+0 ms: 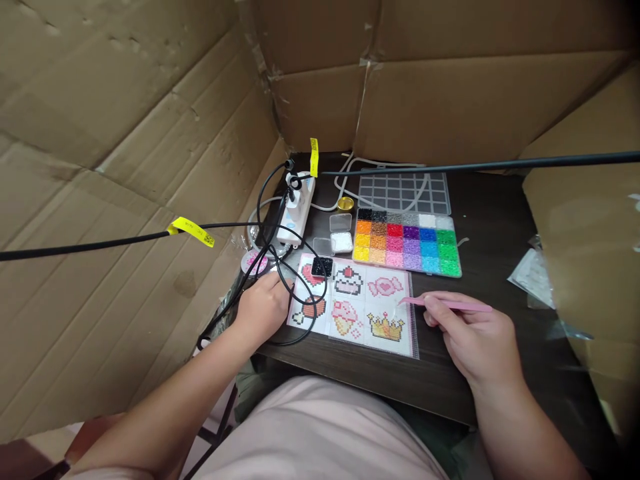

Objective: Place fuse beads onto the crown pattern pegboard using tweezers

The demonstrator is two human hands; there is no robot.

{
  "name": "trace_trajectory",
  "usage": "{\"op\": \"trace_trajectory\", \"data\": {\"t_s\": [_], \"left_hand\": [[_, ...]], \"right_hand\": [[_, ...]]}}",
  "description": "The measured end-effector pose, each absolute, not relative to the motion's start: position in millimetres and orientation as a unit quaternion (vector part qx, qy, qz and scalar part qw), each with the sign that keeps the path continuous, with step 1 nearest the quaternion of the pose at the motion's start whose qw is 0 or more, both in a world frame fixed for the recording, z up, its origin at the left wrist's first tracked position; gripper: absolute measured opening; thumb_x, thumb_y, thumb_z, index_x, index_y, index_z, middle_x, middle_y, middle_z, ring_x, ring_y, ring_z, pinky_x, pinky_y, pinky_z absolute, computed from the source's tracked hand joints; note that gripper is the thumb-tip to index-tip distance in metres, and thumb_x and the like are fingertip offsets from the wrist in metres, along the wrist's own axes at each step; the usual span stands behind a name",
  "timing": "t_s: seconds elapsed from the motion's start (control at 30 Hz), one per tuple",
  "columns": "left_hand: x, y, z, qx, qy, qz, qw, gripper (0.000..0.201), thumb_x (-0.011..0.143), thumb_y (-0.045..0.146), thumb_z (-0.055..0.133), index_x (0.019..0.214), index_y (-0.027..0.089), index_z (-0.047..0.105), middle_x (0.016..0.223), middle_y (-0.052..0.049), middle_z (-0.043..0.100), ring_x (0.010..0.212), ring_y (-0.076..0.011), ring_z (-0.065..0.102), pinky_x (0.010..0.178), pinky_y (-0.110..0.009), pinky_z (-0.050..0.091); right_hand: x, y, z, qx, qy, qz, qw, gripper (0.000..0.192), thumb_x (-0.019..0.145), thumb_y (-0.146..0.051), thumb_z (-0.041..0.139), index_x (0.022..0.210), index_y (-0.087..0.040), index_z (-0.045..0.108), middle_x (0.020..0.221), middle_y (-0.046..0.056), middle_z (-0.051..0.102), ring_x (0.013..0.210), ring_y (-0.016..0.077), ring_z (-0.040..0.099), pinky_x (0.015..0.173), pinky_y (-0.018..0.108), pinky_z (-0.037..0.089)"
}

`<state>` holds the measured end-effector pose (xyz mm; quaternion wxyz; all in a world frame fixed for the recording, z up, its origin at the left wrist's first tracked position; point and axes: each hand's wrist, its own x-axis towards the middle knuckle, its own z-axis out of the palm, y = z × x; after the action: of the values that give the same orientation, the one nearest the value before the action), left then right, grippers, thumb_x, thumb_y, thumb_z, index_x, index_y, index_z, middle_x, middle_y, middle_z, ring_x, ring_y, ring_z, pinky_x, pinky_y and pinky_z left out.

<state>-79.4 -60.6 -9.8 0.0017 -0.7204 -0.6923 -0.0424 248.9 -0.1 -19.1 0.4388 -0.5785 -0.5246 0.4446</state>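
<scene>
Pattern sheet [367, 307] with six pixel designs, lying flat near front edge of dark table [500, 220], clear pegboard apparently laid over it. Pink tweezers [445, 305] pinched between thumb and fingers of right hand [475, 340], tip at sheet's right edge, near the crown. Left hand [263, 308] resting loosely curled on sheet's left edge, holding nothing visible. Judged barely begun: only a small black patch [322, 267] over the upper-left heart, either placed beads or a little tray, hard to tell. Bead box [406, 241] open just behind, colours seemingly full. Any bead in tweezer tip too small to make out; sheet partly crossed by black cables [280, 267]; pegboard outline barely readable.
</scene>
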Motion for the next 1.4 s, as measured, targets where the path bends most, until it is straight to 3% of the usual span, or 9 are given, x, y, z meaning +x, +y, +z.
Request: {"op": "trace_trajectory", "data": {"t_s": [0.43,0.6,1.0,1.17,1.3,1.4], "left_hand": [[-84,-49,-3,-0.746,-0.664,-0.058,-0.002,0.022,0.092,0.017,0.051,0.076,0.019,0.066,0.078,-0.006,0.064,0.077,-0.0185,0.063,0.062,-0.028,0.043],[-73,-42,6,-0.738,-0.666,-0.103,-0.029,0.016,0.089,0.021,0.052,0.084,0.020,0.067,0.081,-0.004,0.069,0.077,-0.0176,0.066,0.065,-0.027,0.044],[-52,-14,2,-0.688,-0.700,-0.174,-0.085,0.028,0.092,0.033,0.045,0.090,0.020,0.068,0.070,-0.006,0.071,0.062,-0.0184,0.064,0.056,-0.028,0.036],[-59,-20,5,-0.661,-0.707,-0.217,-0.129,0.027,0.092,0.035,0.046,0.090,0.020,0.069,0.069,-0.004,0.069,0.062,-0.0171,0.062,0.060,-0.028,0.038],[-58,-38,11,-0.646,-0.689,-0.257,-0.205,0.028,0.091,0.037,0.047,0.090,0.019,0.069,0.056,0.001,0.058,0.051,-0.0134,0.052,0.057,-0.026,0.037],[-48,-55,16,-0.637,-0.659,-0.280,-0.287,0.027,0.089,0.034,0.049,0.104,0.019,0.066,0.054,0.004,0.056,0.045,-0.0109,0.049,0.050,-0.023,0.037]], "right_hand": [[250,2,-23,-0.568,-0.502,0.472,0.451,0.025,0.075,-0.043,0.082,0.077,-0.019,0.078,0.072,0.005,0.070,0.058,0.0122,0.056,0.053,0.023,0.047],[249,2,-22,-0.557,-0.497,0.482,0.459,0.024,0.076,-0.042,0.081,0.076,-0.018,0.077,0.070,0.005,0.069,0.059,0.0128,0.057,0.057,0.025,0.048],[251,0,-23,-0.558,-0.490,0.485,0.462,0.026,0.076,-0.042,0.081,0.079,-0.016,0.077,0.069,0.006,0.069,0.058,0.0142,0.057,0.055,0.027,0.047],[250,0,-21,-0.557,-0.497,0.484,0.457,0.024,0.077,-0.041,0.080,0.077,-0.017,0.078,0.073,0.007,0.072,0.059,0.0132,0.057,0.057,0.026,0.048],[250,1,-21,-0.558,-0.505,0.474,0.457,0.024,0.077,-0.041,0.080,0.078,-0.017,0.078,0.070,0.006,0.070,0.057,0.0132,0.056,0.054,0.026,0.047],[249,2,-21,-0.560,-0.511,0.467,0.454,0.026,0.076,-0.042,0.080,0.078,-0.016,0.078,0.063,0.005,0.068,0.057,0.0149,0.058,0.053,0.026,0.048]]}}
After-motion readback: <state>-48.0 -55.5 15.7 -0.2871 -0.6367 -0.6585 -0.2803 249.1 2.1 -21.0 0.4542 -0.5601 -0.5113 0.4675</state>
